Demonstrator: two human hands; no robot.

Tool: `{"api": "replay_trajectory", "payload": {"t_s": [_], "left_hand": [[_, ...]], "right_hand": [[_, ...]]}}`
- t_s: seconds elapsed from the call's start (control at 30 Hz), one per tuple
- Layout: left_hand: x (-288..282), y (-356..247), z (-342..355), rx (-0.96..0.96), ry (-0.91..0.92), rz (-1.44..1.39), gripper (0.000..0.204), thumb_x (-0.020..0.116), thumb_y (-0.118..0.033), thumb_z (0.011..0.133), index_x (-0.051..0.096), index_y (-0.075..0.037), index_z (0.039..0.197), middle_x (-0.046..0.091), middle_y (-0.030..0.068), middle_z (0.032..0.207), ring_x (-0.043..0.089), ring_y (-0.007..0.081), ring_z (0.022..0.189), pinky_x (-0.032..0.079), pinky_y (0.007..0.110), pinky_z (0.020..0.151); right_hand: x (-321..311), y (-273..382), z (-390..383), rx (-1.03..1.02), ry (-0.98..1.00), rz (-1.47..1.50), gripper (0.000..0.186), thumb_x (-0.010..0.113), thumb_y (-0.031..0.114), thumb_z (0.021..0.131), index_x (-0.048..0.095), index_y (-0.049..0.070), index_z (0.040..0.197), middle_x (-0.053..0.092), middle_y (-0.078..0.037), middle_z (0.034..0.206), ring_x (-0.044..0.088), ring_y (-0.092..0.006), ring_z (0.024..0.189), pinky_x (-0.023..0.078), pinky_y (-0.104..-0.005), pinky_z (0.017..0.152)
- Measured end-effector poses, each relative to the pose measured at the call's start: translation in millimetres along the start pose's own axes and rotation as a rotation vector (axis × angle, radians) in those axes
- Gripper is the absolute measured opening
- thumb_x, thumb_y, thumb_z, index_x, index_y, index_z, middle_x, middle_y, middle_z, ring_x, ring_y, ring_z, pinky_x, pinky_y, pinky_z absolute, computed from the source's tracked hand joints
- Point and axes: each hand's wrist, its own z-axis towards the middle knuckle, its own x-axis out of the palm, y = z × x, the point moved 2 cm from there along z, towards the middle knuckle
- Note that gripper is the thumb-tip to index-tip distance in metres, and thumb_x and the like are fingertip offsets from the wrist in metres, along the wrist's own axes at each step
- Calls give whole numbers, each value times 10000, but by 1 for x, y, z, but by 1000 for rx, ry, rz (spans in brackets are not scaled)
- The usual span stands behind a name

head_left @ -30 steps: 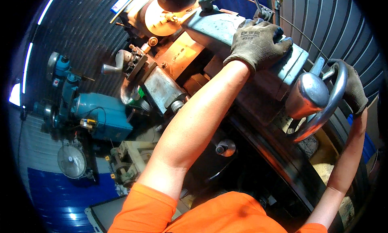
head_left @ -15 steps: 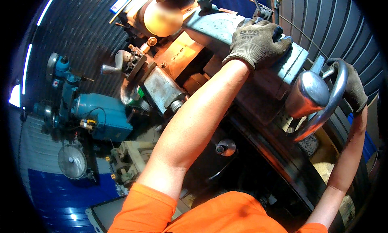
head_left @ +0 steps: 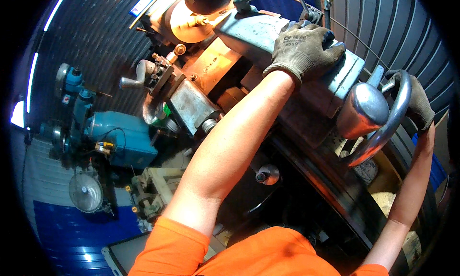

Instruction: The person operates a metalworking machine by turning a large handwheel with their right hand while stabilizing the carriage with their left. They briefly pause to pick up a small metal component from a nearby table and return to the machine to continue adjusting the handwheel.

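Observation:
My left hand (head_left: 302, 53), in a grey work glove, lies over the top of the pale blue-grey tailstock (head_left: 242, 31), fingers curled on it. At the right, my right hand (head_left: 416, 98), also gloved, grips the chrome handwheel (head_left: 402, 110) on the tailstock's end; its fingertips are partly hidden behind the rim. A polished metal cylinder (head_left: 362, 108) sits inside the wheel. Left of the tailstock, a lit chuck (head_left: 187, 24) faces a tool post (head_left: 160, 72) with a handle, above the cross slide (head_left: 189, 106).
A teal machine (head_left: 120, 134) stands at the left, with a fan (head_left: 85, 192) below it and a cream machine frame (head_left: 158, 189) beside that. Corrugated walls (head_left: 388, 22) surround the lathe. The dark lathe bed (head_left: 316, 180) runs diagonally below my arms, and a crate-like brown box (head_left: 383, 175) is at the right.
The tailstock, handwheel and both my hands have shifted very slightly to the left, toward the chuck. My grip looks the same.

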Motion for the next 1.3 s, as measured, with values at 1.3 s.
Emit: {"api": "replay_trajectory", "payload": {"t_s": [1.3], "left_hand": [[2,-1,1,-46,42,-34,570,569,-608,864,732,-173,1194,696,109,1253,610,333,1215,401,473,1099]], "right_hand": [[115,37,-156,-384,-133,3,593,692,196,864,499,12,1393,547,-217,1347,534,-409,1261,385,-468,1108]]}}
